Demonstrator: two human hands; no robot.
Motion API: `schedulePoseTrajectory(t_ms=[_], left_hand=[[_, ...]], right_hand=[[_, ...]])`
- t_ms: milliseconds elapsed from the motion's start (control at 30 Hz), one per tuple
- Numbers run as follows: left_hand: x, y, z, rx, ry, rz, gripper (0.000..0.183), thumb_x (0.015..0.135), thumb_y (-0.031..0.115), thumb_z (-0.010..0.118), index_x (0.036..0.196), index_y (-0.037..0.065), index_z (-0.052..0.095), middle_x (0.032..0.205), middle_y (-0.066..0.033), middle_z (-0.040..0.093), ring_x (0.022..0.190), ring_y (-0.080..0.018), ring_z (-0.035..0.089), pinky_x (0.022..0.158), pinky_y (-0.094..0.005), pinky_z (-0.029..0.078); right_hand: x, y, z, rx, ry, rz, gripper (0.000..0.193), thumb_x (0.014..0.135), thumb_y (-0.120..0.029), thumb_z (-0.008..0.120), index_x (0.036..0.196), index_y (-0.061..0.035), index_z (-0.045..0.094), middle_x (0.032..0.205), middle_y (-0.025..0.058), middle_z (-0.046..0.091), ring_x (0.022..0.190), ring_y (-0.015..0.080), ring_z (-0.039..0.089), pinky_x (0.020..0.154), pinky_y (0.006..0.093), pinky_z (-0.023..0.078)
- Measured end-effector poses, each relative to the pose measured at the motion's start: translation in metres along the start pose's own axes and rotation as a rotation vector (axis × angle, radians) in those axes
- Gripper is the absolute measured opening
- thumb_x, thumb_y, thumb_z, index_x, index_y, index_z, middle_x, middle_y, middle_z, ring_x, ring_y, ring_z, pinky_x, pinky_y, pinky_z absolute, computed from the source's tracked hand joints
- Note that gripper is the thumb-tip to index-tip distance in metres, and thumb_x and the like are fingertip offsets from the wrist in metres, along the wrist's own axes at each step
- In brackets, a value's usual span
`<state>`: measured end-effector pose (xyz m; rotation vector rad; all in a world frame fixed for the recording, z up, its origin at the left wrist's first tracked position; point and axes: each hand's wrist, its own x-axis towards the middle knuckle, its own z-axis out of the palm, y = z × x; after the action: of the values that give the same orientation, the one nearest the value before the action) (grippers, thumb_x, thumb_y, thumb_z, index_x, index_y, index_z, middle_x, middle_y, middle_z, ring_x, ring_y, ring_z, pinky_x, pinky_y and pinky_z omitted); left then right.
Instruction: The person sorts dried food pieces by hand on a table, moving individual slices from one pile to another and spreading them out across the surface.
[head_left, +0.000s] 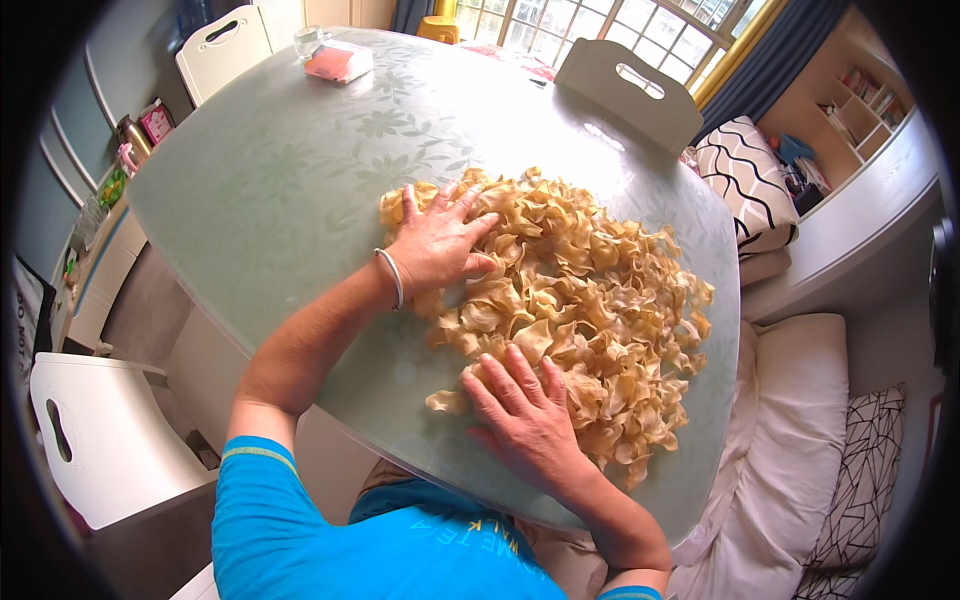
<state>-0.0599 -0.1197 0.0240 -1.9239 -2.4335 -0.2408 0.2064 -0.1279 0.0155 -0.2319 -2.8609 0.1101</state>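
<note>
A wide heap of thin, curled, tan dried slices (580, 290) is spread over the right half of the glass-topped table (270, 220). My left hand (440, 240), with a pale bracelet at the wrist, rests on the heap's left edge, fingers spread. My right hand (525, 415) lies on the near edge of the heap, its fingers stretched out over the slices. Neither hand grips anything that I can see. One loose slice (446, 402) sits apart, left of my right hand. What kind of dried food the slices are, I cannot tell.
A tissue pack (338, 62) and a drinking glass (308, 42) stand at the table's far left. White chairs are at the far right (630, 95), far left (225, 50) and near left (120, 440). A cushioned seat (775, 430) runs along the right side.
</note>
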Motion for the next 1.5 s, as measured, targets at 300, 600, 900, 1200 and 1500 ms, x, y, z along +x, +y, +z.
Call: schedulePoseTrajectory(t_ms=[300,600,900,1200,1500], left_hand=[[-0.004,0.018,0.005,-0.025,0.003,0.25,0.062,0.092,0.057,0.053,0.143,0.023,0.049,0.153,-0.0135,0.038,0.142,-0.0307,0.035,0.114,-0.0616,0.02],[-0.007,0.009,-0.02,-0.057,-0.169,0.28,0.074,0.082,0.053,0.07,0.144,0.021,0.046,0.156,-0.0165,0.033,0.142,-0.0348,0.033,0.108,-0.059,0.029],[-0.021,0.025,-0.047,0.023,-0.362,0.3,0.081,0.076,0.05,0.077,0.145,0.022,0.046,0.155,-0.0123,0.033,0.144,-0.0327,0.029,0.104,-0.0674,0.028],[-0.098,0.028,-0.016,-0.024,-0.154,0.375,0.069,0.083,0.051,0.07,0.142,0.023,0.048,0.151,-0.0123,0.039,0.142,-0.0318,0.034,0.106,-0.069,0.022],[-0.151,0.06,0.009,-0.109,0.097,0.37,0.068,0.085,0.063,0.058,0.142,0.027,0.05,0.156,-0.0101,0.034,0.146,-0.0337,0.024,0.111,-0.0651,0.013]], right_hand=[[0.002,0.009,-0.005,0.035,0.09,-0.013,0.037,0.078,-0.031,0.074,0.104,-0.0076,0.062,0.118,0.0089,0.059,0.126,0.028,0.05,0.109,0.0557,0.028],[-0.002,0.032,-0.012,0.05,0.217,0.07,0.016,0.082,-0.018,0.071,0.086,-0.0078,0.06,0.104,0.0055,0.061,0.118,0.0242,0.054,0.108,0.054,0.03],[-0.002,0.041,-0.019,0.022,0.265,0.123,0.02,0.081,-0.015,0.07,0.098,-0.0079,0.062,0.111,0.0057,0.061,0.117,0.0262,0.053,0.105,0.0517,0.034],[-0.001,0.051,-0.021,0.018,0.368,0.158,0.02,0.079,-0.01,0.068,0.097,-0.0051,0.062,0.111,0.0106,0.061,0.112,0.0304,0.056,0.098,0.0475,0.04],[-0.008,0.065,-0.031,0.012,0.348,0.26,0.011,0.083,-0.011,0.067,0.091,-0.0032,0.063,0.1,0.0124,0.064,0.098,0.0311,0.059,0.09,0.0443,0.043]])
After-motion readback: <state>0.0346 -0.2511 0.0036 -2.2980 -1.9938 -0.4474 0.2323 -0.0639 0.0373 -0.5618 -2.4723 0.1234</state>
